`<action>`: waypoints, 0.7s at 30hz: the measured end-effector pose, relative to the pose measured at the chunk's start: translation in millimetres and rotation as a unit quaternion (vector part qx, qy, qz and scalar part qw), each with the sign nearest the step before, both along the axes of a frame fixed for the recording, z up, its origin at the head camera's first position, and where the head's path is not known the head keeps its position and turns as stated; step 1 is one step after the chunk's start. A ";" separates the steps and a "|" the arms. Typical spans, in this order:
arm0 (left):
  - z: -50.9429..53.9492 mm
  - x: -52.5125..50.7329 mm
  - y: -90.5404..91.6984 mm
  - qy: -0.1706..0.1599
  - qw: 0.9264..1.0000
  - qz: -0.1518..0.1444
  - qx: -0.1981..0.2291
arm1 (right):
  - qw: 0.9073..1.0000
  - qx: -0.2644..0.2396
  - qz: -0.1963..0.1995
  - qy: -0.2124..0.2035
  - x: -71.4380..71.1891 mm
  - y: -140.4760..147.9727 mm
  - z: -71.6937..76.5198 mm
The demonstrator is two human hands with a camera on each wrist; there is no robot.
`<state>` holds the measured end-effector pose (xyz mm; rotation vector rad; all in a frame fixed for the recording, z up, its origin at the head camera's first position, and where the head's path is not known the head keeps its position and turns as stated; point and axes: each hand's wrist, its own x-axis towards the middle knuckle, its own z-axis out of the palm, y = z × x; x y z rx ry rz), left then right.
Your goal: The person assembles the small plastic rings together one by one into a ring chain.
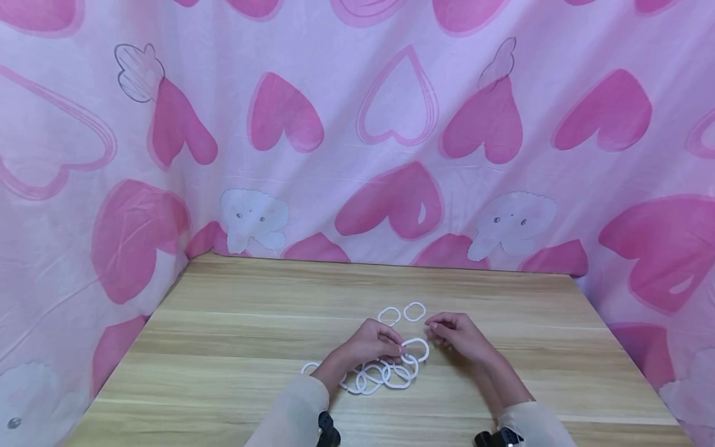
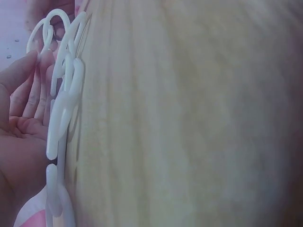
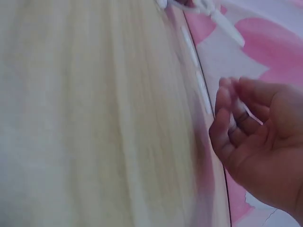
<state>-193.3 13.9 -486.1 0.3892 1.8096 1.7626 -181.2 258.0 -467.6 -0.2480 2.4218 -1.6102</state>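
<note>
White plastic chain links (image 1: 416, 375), several of them joined in a chain, lie on the wooden table below my left hand (image 1: 371, 341). Thumb and fingers of that hand pinch a link (image 1: 427, 351) at the chain's right end, raised off the table. In the left wrist view the chain (image 2: 59, 118) runs down past the palm. My right hand (image 1: 460, 335) is just right of the raised link, apart from it. Its fingers are loosely bent with the tips near the thumb, and nothing shows between them in the right wrist view.
Two loose white links, a left one (image 1: 389, 308) and a right one (image 1: 414, 303), lie beyond my hands. Another link (image 1: 309, 364) shows left of my left wrist. The wooden table (image 1: 251, 310) meets a pink heart-patterned curtain (image 1: 391, 93) at its back and sides.
</note>
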 end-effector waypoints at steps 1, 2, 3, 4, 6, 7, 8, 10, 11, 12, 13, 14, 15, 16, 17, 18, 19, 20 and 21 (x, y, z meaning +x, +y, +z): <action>0.3 0.2 0.1 0.000 1.000 -0.001 0.001 | 1.000 0.009 -0.013 0.006 -2.7 0.5 -0.8; 0.6 0.2 0.2 0.001 1.000 -0.002 0.001 | 0.999 0.023 -0.028 0.012 -5.4 0.3 -1.4; 0.6 0.2 0.3 0.000 1.000 -0.002 0.001 | 0.998 0.041 -0.042 0.019 -8.0 -0.2 -1.9; 0.9 0.3 0.2 0.001 1.000 -0.003 0.000 | 0.996 0.062 -0.056 0.029 -10.8 -1.4 -2.1; 0.6 0.5 0.5 0.001 1.000 -0.003 0.000 | 0.990 0.108 -0.077 0.052 -16.4 -5.0 -2.0; 0.7 0.8 0.4 0.000 1.000 -0.002 0.001 | 0.985 0.133 -0.084 0.064 -19.3 -7.5 -1.9; 0.5 0.8 0.5 0.000 1.000 -0.003 0.001 | 0.981 0.155 -0.091 0.072 -22.0 -10.4 -1.4; 0.7 1.4 0.5 -0.001 1.000 -0.005 0.005 | 0.973 0.192 -0.099 0.081 -27.1 -16.4 -0.1; 0.7 1.7 0.7 -0.002 1.000 -0.006 0.007 | 0.969 0.209 -0.101 0.080 -29.4 -19.3 0.8; 0.9 2.0 0.8 -0.003 1.000 -0.008 0.009 | 0.966 0.225 -0.106 0.074 -31.4 -22.2 1.7; 1.2 2.3 0.9 -0.004 1.000 -0.009 0.011 | 0.962 0.240 -0.107 0.070 -33.4 -24.7 2.6; 1.4 2.6 1.0 -0.005 1.000 -0.010 0.011 | 0.959 0.252 -0.110 0.062 -35.1 -27.0 3.6; 1.8 2.8 1.0 -0.006 1.000 -0.011 0.012 | 0.957 0.264 -0.109 0.055 -37.0 -28.8 4.1; 1.8 3.0 1.1 -0.007 1.000 -0.009 0.013 | 0.954 0.275 -0.108 0.048 -38.6 -30.3 4.5; 1.8 3.1 1.1 -0.008 1.000 -0.009 0.013 | 0.952 0.284 -0.104 0.045 -40.3 -31.3 4.6; 1.5 3.1 1.0 -0.009 1.000 -0.008 0.012 | 0.951 0.291 -0.101 0.043 -41.7 -32.3 4.6; 1.1 3.1 1.0 -0.009 1.000 -0.007 0.012 | 0.950 0.294 -0.097 0.043 -42.9 -33.0 4.4; 0.7 3.0 0.8 -0.010 1.000 -0.006 0.012 | 0.949 0.296 -0.094 0.044 -44.0 -33.5 4.1; 0.3 2.9 0.7 -0.012 1.000 -0.005 0.012 | 0.949 0.298 -0.089 0.047 -44.8 -34.0 3.8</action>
